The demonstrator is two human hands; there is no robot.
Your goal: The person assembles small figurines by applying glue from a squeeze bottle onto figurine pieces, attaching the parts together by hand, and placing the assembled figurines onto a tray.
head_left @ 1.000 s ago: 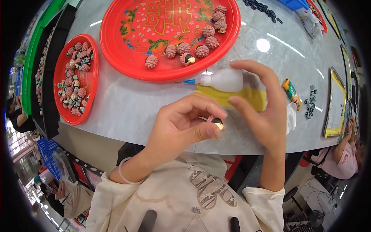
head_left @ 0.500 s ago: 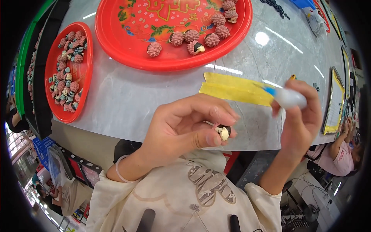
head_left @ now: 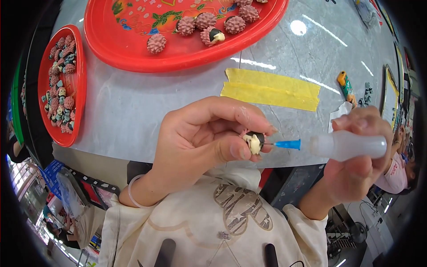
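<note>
Between the thumb and fingers of my left hand (head_left: 200,133) is a small figurine (head_left: 254,143) with a cream part, a black part and some pink behind. My right hand (head_left: 358,167) grips a translucent white squeeze bottle (head_left: 349,145), held sideways. Its blue needle tip (head_left: 288,144) points left, and the thin needle reaches the figurine's right side; whether it touches I cannot tell. Above my hands, a large red tray (head_left: 147,65) carries several pink knobbly figurines (head_left: 186,26), one of them with a black and cream front (head_left: 212,36).
An oval red tray (head_left: 80,107) at the left holds many small pink and grey-blue pieces. Yellow tape (head_left: 271,91) is stuck to the grey table (head_left: 133,102). Right of it lie a green and orange tube (head_left: 346,87), white paper (head_left: 340,115) and small dark pieces (head_left: 366,94). Another person sits far right.
My right hand has come down and turned the bottle level, bringing its needle to the figurine. My left hand still holds the figurine. The view has shifted, so the trays sit higher and further left.
</note>
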